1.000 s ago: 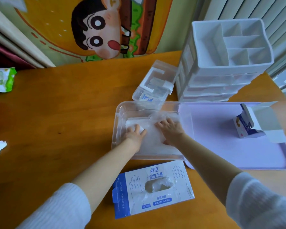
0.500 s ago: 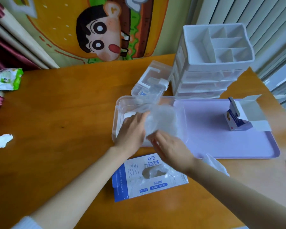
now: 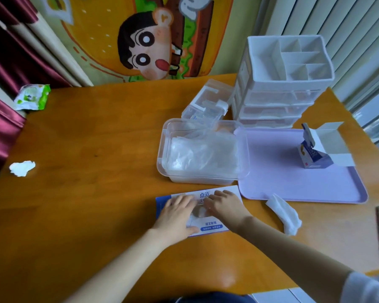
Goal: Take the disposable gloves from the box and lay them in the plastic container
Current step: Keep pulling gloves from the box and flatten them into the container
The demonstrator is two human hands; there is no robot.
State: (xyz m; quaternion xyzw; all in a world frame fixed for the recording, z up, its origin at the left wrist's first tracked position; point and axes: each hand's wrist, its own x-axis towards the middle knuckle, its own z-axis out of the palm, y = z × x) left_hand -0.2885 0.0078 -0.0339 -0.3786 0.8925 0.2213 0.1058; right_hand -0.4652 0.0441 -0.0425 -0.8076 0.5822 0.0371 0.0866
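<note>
Cardboard glove box [image 3: 213, 226], blue and white, flat on the wooden table [image 3: 92, 193], just in front of the plastic container [image 3: 162, 149]; our left hand [image 3: 178, 218] rests on it, fingers straight, gripping nothing; our right hand [image 3: 227, 207] lies at the box's opening, fingertips hidden, so we cannot tell whether it pinches anything; clear gloves [image 3: 204, 155] heaped inside the container; lilac tray [image 3: 293, 184] just beside it, bearing a small open carton [image 3: 315, 155].

A home room: a cartoon-character cloth [image 3: 149, 44] hangs behind the far edge of the wooden surface [image 3: 85, 149], maroon curtains [image 3: 7, 62] fall beyond its left edge, and pale vertical slats [image 3: 337, 29] stand past its far right corner.
</note>
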